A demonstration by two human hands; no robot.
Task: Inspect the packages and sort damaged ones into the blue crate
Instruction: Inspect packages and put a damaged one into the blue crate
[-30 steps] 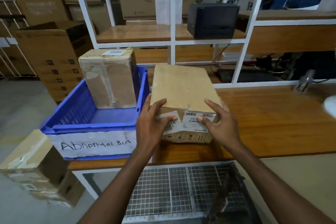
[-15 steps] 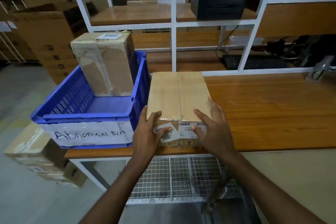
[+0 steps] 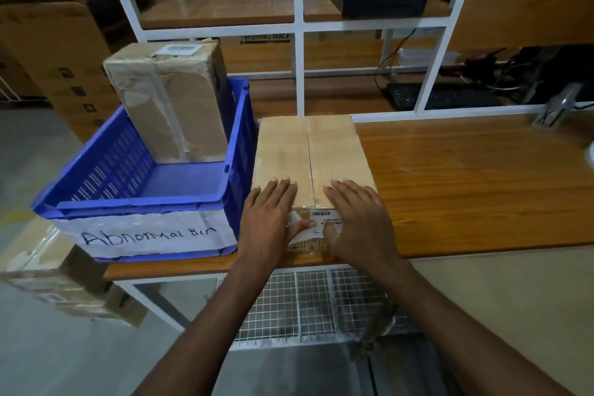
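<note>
Under left hand (image 3: 270,219) and right hand (image 3: 360,222), package (image 3: 308,151) on table (image 3: 466,186) beside blue crate (image 3: 144,202), fingers (image 3: 283,185) flat on top

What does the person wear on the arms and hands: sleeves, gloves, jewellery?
Nothing visible. The left hand and right hand carry no gloves, rings or watch. Both forearms are bare to the picture's lower edge, with no sleeve in view.

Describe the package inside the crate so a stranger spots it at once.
Find the blue crate, labelled Abnormal Bin, left on the table. A tall box stands upright at its far end. Unlike the flat box alongside, its tape is wrinkled.
</note>
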